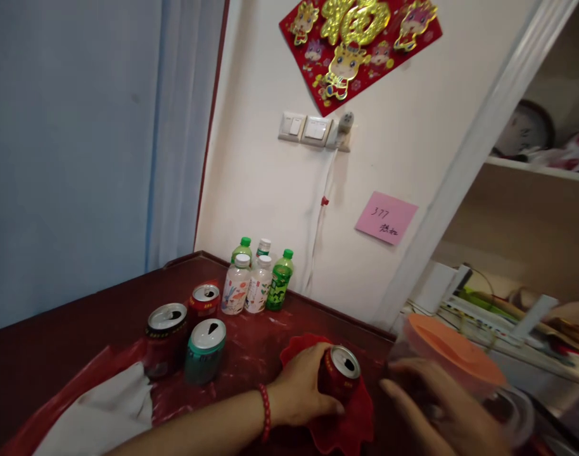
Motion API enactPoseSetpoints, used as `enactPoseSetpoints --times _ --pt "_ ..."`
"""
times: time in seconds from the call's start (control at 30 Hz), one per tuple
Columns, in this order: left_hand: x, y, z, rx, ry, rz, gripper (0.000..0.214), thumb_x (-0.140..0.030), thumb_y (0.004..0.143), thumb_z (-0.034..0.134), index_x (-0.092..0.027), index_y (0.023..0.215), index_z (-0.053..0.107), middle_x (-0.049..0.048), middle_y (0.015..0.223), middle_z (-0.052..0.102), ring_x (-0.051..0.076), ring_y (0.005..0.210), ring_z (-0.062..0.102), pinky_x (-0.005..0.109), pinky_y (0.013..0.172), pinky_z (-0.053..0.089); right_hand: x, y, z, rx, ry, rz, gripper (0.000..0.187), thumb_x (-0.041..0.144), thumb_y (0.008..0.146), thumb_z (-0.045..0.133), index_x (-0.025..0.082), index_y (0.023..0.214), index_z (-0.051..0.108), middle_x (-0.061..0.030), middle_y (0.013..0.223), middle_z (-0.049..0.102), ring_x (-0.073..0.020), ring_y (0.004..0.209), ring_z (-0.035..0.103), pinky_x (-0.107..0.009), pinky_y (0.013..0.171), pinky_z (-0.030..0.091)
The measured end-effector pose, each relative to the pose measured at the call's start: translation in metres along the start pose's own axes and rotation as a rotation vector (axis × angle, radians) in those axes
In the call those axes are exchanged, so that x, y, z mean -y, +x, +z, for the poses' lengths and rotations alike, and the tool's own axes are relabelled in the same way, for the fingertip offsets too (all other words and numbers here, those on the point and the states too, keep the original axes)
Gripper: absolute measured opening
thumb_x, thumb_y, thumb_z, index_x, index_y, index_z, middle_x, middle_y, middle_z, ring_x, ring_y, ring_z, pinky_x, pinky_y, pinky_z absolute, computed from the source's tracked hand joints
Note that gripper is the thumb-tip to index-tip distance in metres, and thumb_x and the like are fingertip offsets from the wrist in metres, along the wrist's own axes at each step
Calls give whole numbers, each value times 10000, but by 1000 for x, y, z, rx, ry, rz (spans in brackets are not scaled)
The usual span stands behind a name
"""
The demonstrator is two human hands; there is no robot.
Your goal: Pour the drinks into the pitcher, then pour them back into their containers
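My left hand point(301, 386), with a red bead bracelet on the wrist, is wrapped round an opened red can point(341, 372) that stands on a red scalloped plate point(337, 424). My right hand point(441, 405) is blurred at the lower right, its fingers curled against a clear container with an orange lid point(453, 351). Three more opened cans stand to the left: two red cans point(166, 335) point(204, 301) and a green can point(204, 351).
Several small bottles point(256, 282) stand at the back of the dark red table point(47, 354) by the wall. A white cloth point(104, 411) lies at the front left. Open shelves point(522, 253) with clutter are on the right. A cord hangs from a wall socket point(344, 130).
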State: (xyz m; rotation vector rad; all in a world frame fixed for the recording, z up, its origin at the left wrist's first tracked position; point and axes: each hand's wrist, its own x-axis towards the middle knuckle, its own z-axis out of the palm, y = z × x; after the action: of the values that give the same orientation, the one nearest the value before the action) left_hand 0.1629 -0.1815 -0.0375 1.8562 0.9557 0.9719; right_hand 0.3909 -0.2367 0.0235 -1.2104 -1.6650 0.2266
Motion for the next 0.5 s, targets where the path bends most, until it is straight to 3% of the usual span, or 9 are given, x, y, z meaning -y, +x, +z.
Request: enactPoseSetpoints --times 0.03,0.1,0.23,0.37,0.5 --pt "0 0 0 -8 1 3 824 -218 532 883 -255 1290 562 74 1295 639 324 1182 582 431 1023 437 1 1 8 111 -90 -76 335 527 785 739 272 1000 717 -64 1033 685 -285 887 665 -367 695 570" --pt "-2 2 0 -33 4 14 791 -164 530 862 -250 1262 576 65 1270 655 309 1160 596 422 1017 449 1 3 21 182 -213 -135 352 480 860 644 265 1137 673 -75 1157 661 -297 1024 645 -426 828 558" --pt "-9 4 2 -61 -36 85 669 -143 588 817 -231 1213 596 64 1255 667 283 1137 619 388 1016 469 11 3 34 262 -271 -15 591 347 836 661 209 1392 518 -89 1401 523 -276 1266 507 -432 1039 443" --pt "-21 6 6 -22 -111 147 654 -261 656 824 -228 1258 571 92 1318 645 299 1182 618 380 1036 482 35 4 29 372 -273 82 793 286 742 824 196 1451 479 -89 1403 524 -274 1257 510 -387 1045 419" --pt "-33 6 9 31 -105 125 669 -284 672 799 -257 1293 549 83 1367 625 325 1206 614 407 1036 500 52 10 20 406 -297 100 812 329 678 898 215 1399 543 -78 1265 614 -300 1120 595 -403 956 458"
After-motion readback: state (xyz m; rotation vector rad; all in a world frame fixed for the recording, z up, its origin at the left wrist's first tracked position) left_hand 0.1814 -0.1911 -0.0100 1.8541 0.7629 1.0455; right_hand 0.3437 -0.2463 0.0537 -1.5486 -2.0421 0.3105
